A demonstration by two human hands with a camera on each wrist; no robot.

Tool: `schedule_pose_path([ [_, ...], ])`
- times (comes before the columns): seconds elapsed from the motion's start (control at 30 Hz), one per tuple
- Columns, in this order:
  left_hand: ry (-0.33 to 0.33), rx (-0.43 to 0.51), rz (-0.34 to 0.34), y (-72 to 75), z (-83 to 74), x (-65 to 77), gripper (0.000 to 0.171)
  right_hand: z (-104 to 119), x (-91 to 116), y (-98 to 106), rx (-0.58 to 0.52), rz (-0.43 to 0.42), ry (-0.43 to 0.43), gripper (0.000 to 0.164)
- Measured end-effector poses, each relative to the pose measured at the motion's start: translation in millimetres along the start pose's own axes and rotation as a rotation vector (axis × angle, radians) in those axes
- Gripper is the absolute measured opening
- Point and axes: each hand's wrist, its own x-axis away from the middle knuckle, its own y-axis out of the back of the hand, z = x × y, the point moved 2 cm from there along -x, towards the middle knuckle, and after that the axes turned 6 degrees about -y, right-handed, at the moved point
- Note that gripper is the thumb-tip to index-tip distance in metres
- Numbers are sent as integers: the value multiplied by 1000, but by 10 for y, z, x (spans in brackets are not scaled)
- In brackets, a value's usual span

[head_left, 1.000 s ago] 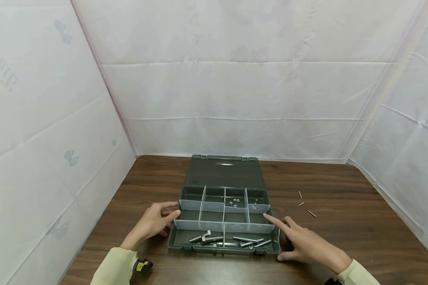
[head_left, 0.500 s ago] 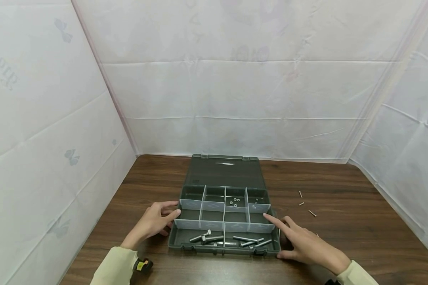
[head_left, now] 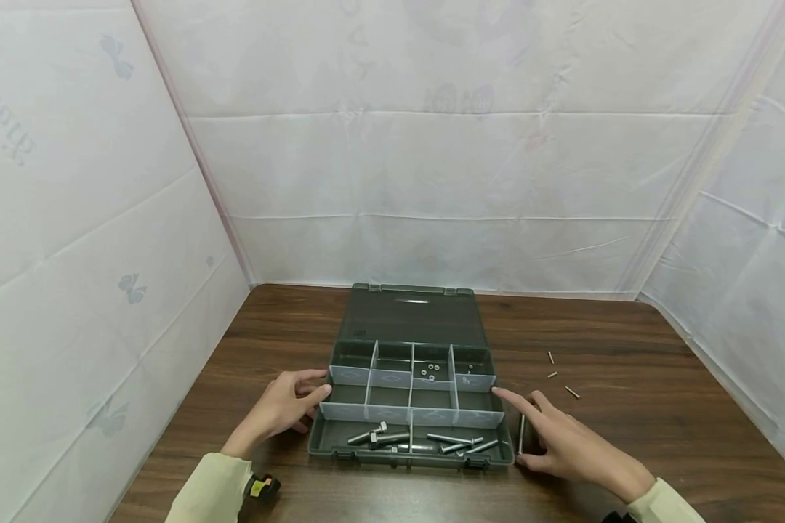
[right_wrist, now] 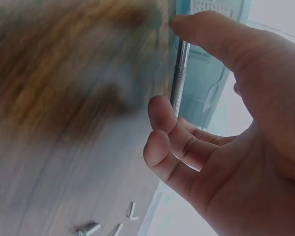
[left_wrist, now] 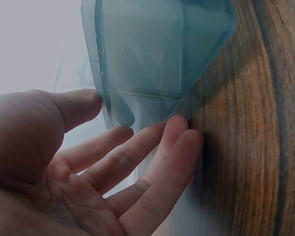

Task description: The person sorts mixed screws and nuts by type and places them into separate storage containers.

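Note:
A dark green compartment box (head_left: 425, 460) stands with its lid (head_left: 408, 319) tipped back. My left hand (head_left: 278, 407) rests against the box's left side; in the left wrist view its thumb (left_wrist: 83, 104) touches the rim and its loosely bent fingers (left_wrist: 123, 160) lie by the wall. Beside the right wall, my right hand (head_left: 565, 444) holds a long threaded bolt (right_wrist: 180, 76) lengthwise between thumb and fingers. Those fingertips cover the bolt's ends. The right index fingertip (head_left: 499, 392) sits at the right rim.
Large bolts (head_left: 454, 439) lie in the front compartments. Small nuts (head_left: 432, 368) are in back compartments near the right. Farther right, small screws (head_left: 572, 392) lie on the brown wooden table (head_left: 628, 363). White sheets (head_left: 432, 167) wall in the back and both sides.
My right hand has shifted slightly right, away from the box, and the bolt now shows between its thumb and fingers. My left hand and the box have stayed put.

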Motion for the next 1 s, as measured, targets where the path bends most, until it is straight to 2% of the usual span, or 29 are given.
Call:
schedule_pose_path([
  [0.17,-3,2,3,4,7,2,50,-40,19,43,47,-35,-21,94],
  [0.4,-3,-2,9,5,6,-2,50,-86,41,139,105,-64,3,69],
  [0.53,5,-2,7,5,0,-3,49,-94,27,219,115,-52,7,48],
  [0.8,7,1,6,5,-2,-2,48,-65,-3,369,108,-25,-52,9],
  [0.87,7,3,6,5,-2,-3,48,-57,-5,386,111,-26,-52,7],
  [1.0,8,8,7,4,-3,-4,49,-51,-8,394,117,-46,-15,15],
])
